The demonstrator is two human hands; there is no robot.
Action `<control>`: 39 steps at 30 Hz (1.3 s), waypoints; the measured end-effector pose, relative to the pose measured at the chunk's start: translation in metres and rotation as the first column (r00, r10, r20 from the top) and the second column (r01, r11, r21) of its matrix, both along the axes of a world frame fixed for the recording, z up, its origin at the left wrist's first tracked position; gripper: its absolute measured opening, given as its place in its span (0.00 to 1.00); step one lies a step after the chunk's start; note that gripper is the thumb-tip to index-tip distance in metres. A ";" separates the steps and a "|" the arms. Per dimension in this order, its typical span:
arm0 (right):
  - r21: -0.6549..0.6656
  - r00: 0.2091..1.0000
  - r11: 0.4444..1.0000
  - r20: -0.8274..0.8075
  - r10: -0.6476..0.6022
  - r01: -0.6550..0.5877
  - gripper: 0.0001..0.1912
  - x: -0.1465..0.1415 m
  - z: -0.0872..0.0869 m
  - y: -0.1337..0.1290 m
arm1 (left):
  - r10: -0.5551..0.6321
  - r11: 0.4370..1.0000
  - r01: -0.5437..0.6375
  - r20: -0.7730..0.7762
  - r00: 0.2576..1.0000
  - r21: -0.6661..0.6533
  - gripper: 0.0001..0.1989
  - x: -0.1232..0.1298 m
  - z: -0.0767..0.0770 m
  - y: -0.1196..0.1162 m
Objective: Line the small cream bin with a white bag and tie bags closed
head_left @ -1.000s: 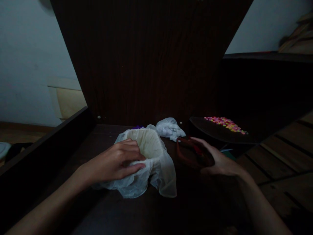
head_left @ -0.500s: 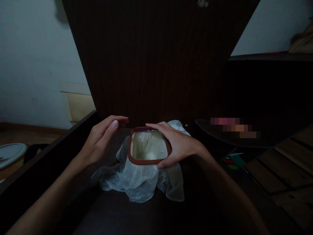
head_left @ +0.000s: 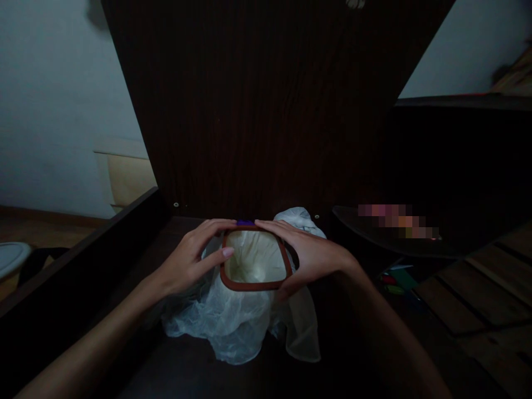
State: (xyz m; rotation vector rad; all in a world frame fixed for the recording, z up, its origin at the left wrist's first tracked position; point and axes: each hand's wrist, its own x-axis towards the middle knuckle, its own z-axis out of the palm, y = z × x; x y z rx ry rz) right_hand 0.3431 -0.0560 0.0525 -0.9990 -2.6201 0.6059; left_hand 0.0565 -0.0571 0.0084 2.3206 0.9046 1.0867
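Note:
A small bin with a rounded brown rim (head_left: 253, 286) stands on the dark surface, lined with a thin whitish plastic bag (head_left: 236, 332). The bag's loose edges hang outside and spread around the base. My left hand (head_left: 195, 249) holds the rim at its far left corner, fingers behind it and thumb over the opening. Across the right side of the same rim reaches my right hand (head_left: 310, 252), with its fingers along the far edge and its thumb at the near right corner. A purple patch (head_left: 246, 223) shows between the two hands' fingertips, at the far edge.
Behind the bin rises a dark wooden panel (head_left: 257, 111). A low dark side board (head_left: 83, 249) runs along the left. To the right are a dark curved shelf (head_left: 374, 233), small colourful items (head_left: 394, 281) and wooden slats (head_left: 490, 277). A pale lid (head_left: 12, 257) lies far left.
My left hand has moved right and come onto the bin's rim. My right hand stays on the rim, its thumb slightly shifted. The view has shifted a little.

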 end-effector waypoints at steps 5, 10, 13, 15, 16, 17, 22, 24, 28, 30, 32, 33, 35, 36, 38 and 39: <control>-0.063 0.992 0.992 0.063 -0.108 0.112 0.68 0.011 0.002 0.003 | -0.068 0.997 0.069 -0.015 0.998 0.030 0.22 0.000 -0.011 0.002; -0.053 0.999 0.998 0.007 -0.034 0.034 0.65 0.012 0.003 0.007 | -0.106 0.994 0.106 0.024 0.994 0.012 0.27 0.000 -0.026 0.005; -0.059 1.000 0.998 -0.005 -0.023 0.023 0.66 0.011 0.002 0.008 | -0.100 0.995 0.099 0.022 0.995 0.021 0.31 0.000 -0.032 0.004; -0.061 1.000 0.998 0.006 -0.028 0.028 0.66 0.011 0.002 0.008 | -0.079 0.996 0.079 0.016 0.997 0.030 0.31 0.001 -0.035 0.003; -0.063 1.000 0.998 0.015 -0.025 0.025 0.66 0.010 0.002 0.008 | -0.071 0.997 0.071 0.019 0.997 0.033 0.32 0.001 -0.036 0.002; -0.069 1.000 0.997 0.024 -0.020 0.022 0.66 0.010 0.002 0.008 | -0.069 0.997 0.068 0.028 0.997 0.034 0.32 0.002 -0.038 0.002; -0.136 0.996 0.990 0.089 -0.026 0.038 0.69 0.009 0.002 0.006 | -0.083 0.996 0.081 0.073 0.994 0.041 0.30 0.004 -0.044 0.001; -0.142 0.998 0.990 0.061 0.000 0.009 0.69 0.009 0.001 0.006 | -0.072 0.996 0.068 0.086 0.994 0.049 0.30 0.006 -0.046 0.000; -0.122 0.998 0.990 -0.010 0.064 -0.064 0.66 0.010 -0.001 0.005 | -0.060 0.996 0.051 0.113 0.992 0.076 0.29 0.009 -0.047 0.000; -0.124 0.998 0.990 -0.004 0.062 -0.062 0.66 0.010 -0.001 0.005 | -0.060 0.995 0.049 0.118 0.991 0.091 0.28 0.010 -0.047 0.001; -0.120 0.998 0.990 -0.017 0.065 -0.067 0.64 0.010 -0.001 0.005 | -0.060 0.995 0.049 0.115 0.992 0.091 0.28 0.010 -0.047 0.001; -0.119 0.997 0.990 -0.026 0.069 -0.072 0.64 0.010 -0.001 0.005 | -0.059 0.995 0.050 0.110 0.992 0.086 0.28 0.010 -0.046 0.001; -0.118 0.998 0.992 -0.036 0.051 -0.055 0.64 0.011 -0.002 0.004 | -0.052 0.997 0.046 0.094 0.994 0.064 0.29 0.009 -0.045 0.000; -0.123 0.999 0.992 -0.027 0.027 -0.031 0.65 0.011 -0.003 0.004 | -0.049 0.998 0.044 0.087 0.995 0.051 0.30 0.009 -0.044 -0.001; -0.144 0.999 0.989 0.016 -0.029 0.031 0.68 0.011 -0.005 0.004 | -0.043 0.999 0.041 0.083 0.996 0.026 0.33 0.009 -0.041 -0.003; -0.153 0.998 0.987 0.039 -0.053 0.058 0.69 0.011 -0.005 0.003 | -0.039 0.999 0.038 0.082 0.996 0.016 0.34 0.010 -0.040 -0.004</control>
